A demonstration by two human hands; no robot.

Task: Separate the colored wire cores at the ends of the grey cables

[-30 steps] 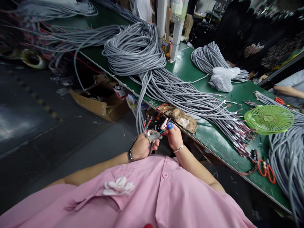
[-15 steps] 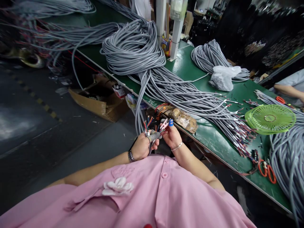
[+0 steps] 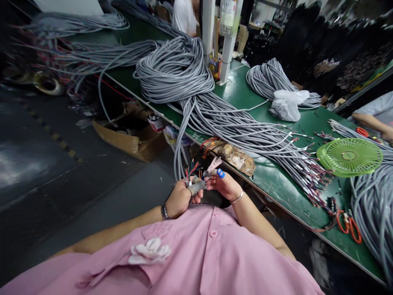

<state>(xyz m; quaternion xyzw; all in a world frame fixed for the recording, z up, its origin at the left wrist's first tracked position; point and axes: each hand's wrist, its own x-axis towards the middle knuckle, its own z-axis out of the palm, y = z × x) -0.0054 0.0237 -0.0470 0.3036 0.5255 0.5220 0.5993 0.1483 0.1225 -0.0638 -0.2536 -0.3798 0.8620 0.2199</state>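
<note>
Grey cable ends with fanned red, blue and orange wires (image 3: 193, 167) stick up from my left hand (image 3: 181, 198), whose fingers are wrapped round them. Facing it, my right hand (image 3: 226, 184) pinches thin reddish wires at their tips; blue tape covers one fingertip. A pale pink strip-like piece (image 3: 214, 164) sticks up at its fingers, and what it is I cannot make out. The held grey cables (image 3: 178, 153) hang down from a large coil (image 3: 173, 69) on the green table (image 3: 276, 180).
Many stripped cable ends (image 3: 316, 176) lie along the table. A taped brown bundle (image 3: 235, 157) sits at its edge. To the right are a green fan (image 3: 349, 155), orange-handled scissors (image 3: 348, 225) and a person's arm (image 3: 371, 123). A cardboard box (image 3: 129, 139) stands below left.
My right hand has moved slightly right and down, away from my left hand. The pink piece stands more upright. The whole view has shifted a little.
</note>
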